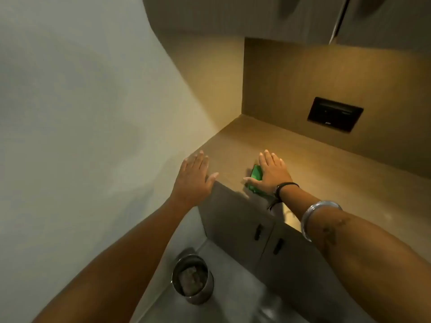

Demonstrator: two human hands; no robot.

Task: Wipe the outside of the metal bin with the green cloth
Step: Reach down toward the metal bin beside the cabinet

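Observation:
The green cloth lies folded on the brown countertop near its front edge. My right hand rests flat over the cloth with fingers spread, covering most of it. To the left, my left hand hovers open above the counter's left corner, holding nothing. The round metal bin stands on the floor far below, beside the wall, with crumpled rubbish inside. Both hands are well above the bin.
Grey cabinet doors with dark handles drop below the counter edge. A pale wall runs along the left. A dark panel is set in the back wall. Upper cabinets hang overhead.

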